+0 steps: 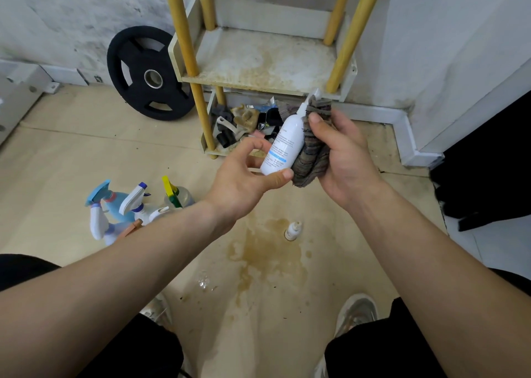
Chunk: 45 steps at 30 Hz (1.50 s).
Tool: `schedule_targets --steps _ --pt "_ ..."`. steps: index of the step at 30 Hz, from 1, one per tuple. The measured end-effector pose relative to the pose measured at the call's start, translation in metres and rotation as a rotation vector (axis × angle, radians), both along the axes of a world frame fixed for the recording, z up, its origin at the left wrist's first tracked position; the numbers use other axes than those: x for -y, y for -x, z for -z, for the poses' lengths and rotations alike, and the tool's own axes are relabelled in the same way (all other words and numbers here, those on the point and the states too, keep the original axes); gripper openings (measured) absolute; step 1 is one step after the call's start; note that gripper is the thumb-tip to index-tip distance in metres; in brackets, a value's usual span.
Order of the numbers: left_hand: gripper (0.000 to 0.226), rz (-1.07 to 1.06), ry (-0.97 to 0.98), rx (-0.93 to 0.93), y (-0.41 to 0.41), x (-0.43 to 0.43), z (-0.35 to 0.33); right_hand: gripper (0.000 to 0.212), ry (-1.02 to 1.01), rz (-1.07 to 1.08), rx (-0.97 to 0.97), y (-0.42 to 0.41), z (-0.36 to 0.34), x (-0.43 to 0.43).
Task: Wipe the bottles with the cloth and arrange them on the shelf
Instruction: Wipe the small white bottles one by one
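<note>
While hands grip: spray bottles (pixel 126 208) leftward.

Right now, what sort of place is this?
Probably a home storage or utility corner: a weight plate leans on the scuffed wall, a stained shelf stands by it, and spray bottles sit on the floor.
</note>
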<state>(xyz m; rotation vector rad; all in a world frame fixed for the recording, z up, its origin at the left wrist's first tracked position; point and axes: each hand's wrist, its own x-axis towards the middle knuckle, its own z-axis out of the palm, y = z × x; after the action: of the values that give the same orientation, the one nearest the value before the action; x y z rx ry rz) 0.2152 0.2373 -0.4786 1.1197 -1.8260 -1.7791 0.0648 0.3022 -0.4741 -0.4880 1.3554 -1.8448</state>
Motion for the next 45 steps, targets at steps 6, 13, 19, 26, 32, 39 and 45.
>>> schedule_targets --steps 6,13,19,26,32,39,45 --pt "0.034 0.048 -0.111 -0.047 0.0 0.005 -0.001 0.023 -0.015 -0.063 0.03 0.0 -0.002 -0.003" --pt "0.054 0.088 -0.828 -0.132 0.001 0.008 -0.009 0.013 -0.001 0.007 0.06 0.001 -0.007 -0.005" --pt "0.048 0.053 -0.857 -0.145 0.004 0.005 -0.006 0.011 0.004 -0.008 0.107 0.0 -0.01 -0.006" --pt "0.038 0.016 -0.661 -0.231 0.006 0.004 0.002 0.01 0.032 -0.003 0.115 0.001 -0.013 -0.006" --pt "0.038 0.003 -0.264 -0.134 0.005 0.001 0.011 0.024 -0.012 -0.011 0.034 0.0 -0.009 -0.004" --pt "0.052 0.004 0.086 0.04 0.002 -0.005 0.012 0.019 -0.039 -0.066 -0.032 -0.005 -0.003 -0.004" --pt "0.032 0.046 0.05 -0.036 0.005 -0.004 0.009 0.017 -0.021 0.011 0.024 -0.006 -0.005 -0.005"
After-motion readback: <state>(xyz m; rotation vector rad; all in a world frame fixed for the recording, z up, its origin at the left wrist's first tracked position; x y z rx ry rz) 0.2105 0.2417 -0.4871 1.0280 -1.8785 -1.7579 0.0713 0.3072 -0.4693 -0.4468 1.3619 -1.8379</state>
